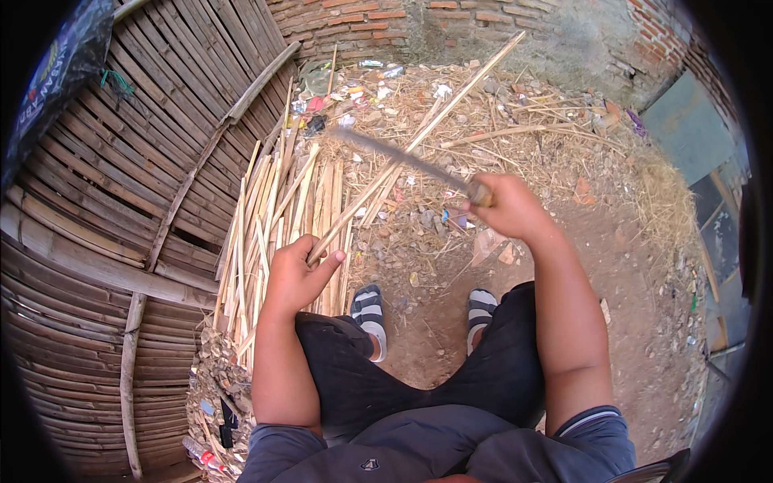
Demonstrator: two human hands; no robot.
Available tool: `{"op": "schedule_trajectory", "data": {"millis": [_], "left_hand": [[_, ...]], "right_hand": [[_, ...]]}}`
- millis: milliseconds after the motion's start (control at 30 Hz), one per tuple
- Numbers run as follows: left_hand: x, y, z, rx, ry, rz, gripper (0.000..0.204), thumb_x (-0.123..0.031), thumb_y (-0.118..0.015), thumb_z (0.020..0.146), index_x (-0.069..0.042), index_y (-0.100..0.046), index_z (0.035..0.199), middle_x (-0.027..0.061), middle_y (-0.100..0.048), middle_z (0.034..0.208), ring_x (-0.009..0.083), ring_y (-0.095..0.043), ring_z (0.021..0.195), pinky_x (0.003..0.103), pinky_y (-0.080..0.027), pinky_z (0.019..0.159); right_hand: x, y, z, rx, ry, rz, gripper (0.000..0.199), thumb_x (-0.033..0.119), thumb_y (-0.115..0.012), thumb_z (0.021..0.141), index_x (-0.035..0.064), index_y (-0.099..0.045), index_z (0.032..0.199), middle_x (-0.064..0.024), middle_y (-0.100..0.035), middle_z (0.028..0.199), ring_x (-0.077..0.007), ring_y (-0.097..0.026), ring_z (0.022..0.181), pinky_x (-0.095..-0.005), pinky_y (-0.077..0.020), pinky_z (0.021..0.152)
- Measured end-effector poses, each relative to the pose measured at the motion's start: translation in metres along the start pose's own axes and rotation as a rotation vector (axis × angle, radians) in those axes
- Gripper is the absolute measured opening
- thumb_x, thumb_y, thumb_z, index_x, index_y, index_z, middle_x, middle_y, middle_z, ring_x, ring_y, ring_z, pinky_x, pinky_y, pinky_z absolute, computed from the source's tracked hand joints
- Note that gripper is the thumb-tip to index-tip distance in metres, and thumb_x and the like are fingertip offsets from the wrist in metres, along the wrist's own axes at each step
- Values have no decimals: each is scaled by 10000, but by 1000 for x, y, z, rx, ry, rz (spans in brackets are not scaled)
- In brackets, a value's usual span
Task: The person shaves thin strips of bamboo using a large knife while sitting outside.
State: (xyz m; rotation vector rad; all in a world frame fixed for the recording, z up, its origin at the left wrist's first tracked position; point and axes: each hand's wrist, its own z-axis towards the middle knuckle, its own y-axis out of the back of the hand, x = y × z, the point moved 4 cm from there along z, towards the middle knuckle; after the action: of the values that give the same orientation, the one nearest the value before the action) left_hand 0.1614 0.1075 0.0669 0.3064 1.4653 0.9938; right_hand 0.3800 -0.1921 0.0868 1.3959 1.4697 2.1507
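Observation:
My left hand [304,274] is closed around the near end of a long, pale bamboo strip [459,98], its thumb pointing to the right. From there the strip slants away to the far right, over the littered ground. In my right hand [509,208] is the wooden handle of a machete [407,158]. Its dark blade, slightly blurred, reaches to the far left and passes across the strip; whether the two touch I cannot tell. Beside and beyond my left hand lies a pile of split bamboo strips [259,217].
A bamboo slat wall [153,137] rises on the left. Across the far side runs a brick wall [354,20]. Rubble, straw and scraps of litter [378,92] cover the ground. Grey panels [688,125] lean at the right. My sandalled feet [368,314] stand below my hands.

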Motion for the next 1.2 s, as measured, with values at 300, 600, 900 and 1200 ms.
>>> {"op": "schedule_trajectory", "data": {"millis": [300, 600, 900, 1200], "left_hand": [[-8, 1, 0, 5, -13, 3, 296, -248, -854, 897, -21, -672, 847, -16, -528, 617, 80, -455, 582, 295, -385, 538], [0, -3, 0, 5, 30, -14, 284, -243, -847, 906, -28, -669, 852, -23, -546, 636, 77, -474, 588, 291, -395, 542], [-34, 15, -19, -96, -37, 152, 337, -294, -855, 892, -15, -668, 859, 29, -553, 613, 126, -499, 565, 324, -410, 539], [-42, 4, -111, -107, 186, 11, 301, -248, -835, 906, -20, -643, 864, -31, -535, 653, 50, -471, 616, 265, -393, 549]], "right_hand": [[-17, 7, 10, -36, 7, -7, 373, 306, -818, 895, 39, -732, 1141, -189, -746, 885, -364, -746, 856, -456, -574, 778], [-10, -1, 7, -64, -56, -33, 322, 317, -806, 903, 88, -733, 1117, -177, -761, 940, -366, -744, 875, -467, -576, 797], [12, 8, -1, -22, 91, -80, 355, 341, -803, 905, 104, -738, 1160, -170, -761, 930, -357, -743, 875, -474, -579, 790], [9, 21, -24, -7, 116, 18, 371, 372, -848, 880, 93, -742, 1101, -171, -763, 913, -340, -741, 837, -462, -571, 783]]}}
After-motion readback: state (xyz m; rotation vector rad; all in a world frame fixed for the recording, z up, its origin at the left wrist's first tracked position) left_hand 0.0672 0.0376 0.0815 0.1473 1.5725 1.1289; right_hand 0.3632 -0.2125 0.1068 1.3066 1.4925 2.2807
